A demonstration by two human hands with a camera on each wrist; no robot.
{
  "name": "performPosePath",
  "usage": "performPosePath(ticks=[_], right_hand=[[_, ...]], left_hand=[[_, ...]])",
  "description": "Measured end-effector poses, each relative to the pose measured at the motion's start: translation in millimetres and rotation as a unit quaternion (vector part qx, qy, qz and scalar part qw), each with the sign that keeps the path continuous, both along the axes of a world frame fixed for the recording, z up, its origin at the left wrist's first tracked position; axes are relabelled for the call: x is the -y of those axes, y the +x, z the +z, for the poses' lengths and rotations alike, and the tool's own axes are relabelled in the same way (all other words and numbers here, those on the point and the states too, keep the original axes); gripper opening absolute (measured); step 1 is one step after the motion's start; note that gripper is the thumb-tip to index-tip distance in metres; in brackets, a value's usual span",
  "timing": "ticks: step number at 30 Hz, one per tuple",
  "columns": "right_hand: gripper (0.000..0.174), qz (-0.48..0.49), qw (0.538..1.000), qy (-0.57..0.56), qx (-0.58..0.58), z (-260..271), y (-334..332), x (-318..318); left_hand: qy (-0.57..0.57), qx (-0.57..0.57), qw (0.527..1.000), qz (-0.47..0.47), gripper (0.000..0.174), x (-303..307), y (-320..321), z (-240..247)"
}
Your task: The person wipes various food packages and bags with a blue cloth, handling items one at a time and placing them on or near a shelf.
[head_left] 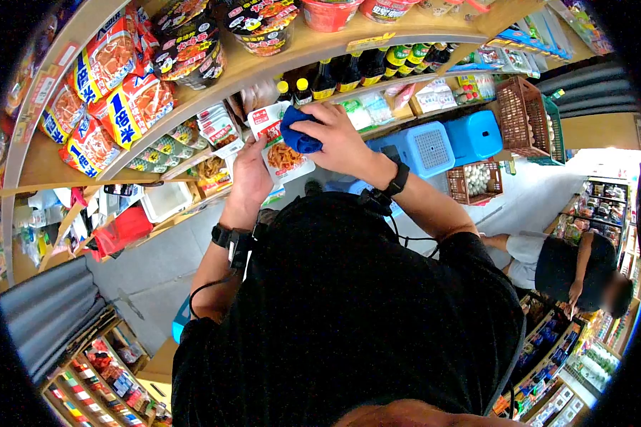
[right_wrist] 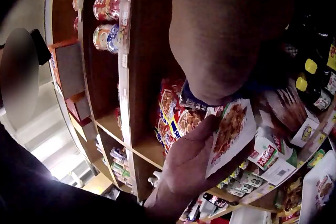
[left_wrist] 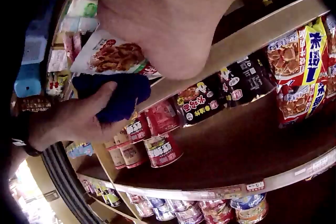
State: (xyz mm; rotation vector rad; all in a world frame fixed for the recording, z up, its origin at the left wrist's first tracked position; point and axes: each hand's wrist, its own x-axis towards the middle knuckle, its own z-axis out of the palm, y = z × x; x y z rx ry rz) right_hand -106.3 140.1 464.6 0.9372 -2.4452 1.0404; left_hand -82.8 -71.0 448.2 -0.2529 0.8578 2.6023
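A white food packet (head_left: pixel 288 158) with a red top and a picture of food is gripped along its edge by my left hand (head_left: pixel 253 171), in front of the shelf. My right hand (head_left: pixel 338 142) holds a bunched dark blue cloth (head_left: pixel 300 132) against the packet's upper part. In the left wrist view the cloth (left_wrist: pixel 113 95) lies under the right hand's fingers, beside the packet (left_wrist: pixel 113 56). The right wrist view shows the left thumb on the face of the packet (right_wrist: pixel 231 127); the cloth there is mostly hidden.
Noodle bags (head_left: pixel 132 107) and noodle bowls (head_left: pixel 189 53) stand on the upper shelf, with dark sauce bottles (head_left: pixel 349 70) below. Blue plastic stools (head_left: pixel 426 149) and crates (head_left: pixel 523 117) are on the right. Another person (head_left: pixel 573 263) stands in the aisle.
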Motion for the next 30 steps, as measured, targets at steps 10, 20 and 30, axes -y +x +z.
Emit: performPosePath(ticks=[10, 20, 30], right_hand=[[0.042, 0.133, 0.980, 0.145, -0.038, 10, 18, 9], [0.034, 0.119, 0.983, 0.124, -0.057, 4, 12, -13], [0.036, 0.017, 0.953, -0.171, 0.250, -7, 4, -20]], left_hand=[[-0.003, 0.028, 1.000, -0.001, 0.036, -3, -3, -7], [-0.072, -0.009, 0.995, 0.065, 0.032, 16, -12, -19], [0.016, 0.118, 0.992, 0.045, 0.046, 18, -11, -20]])
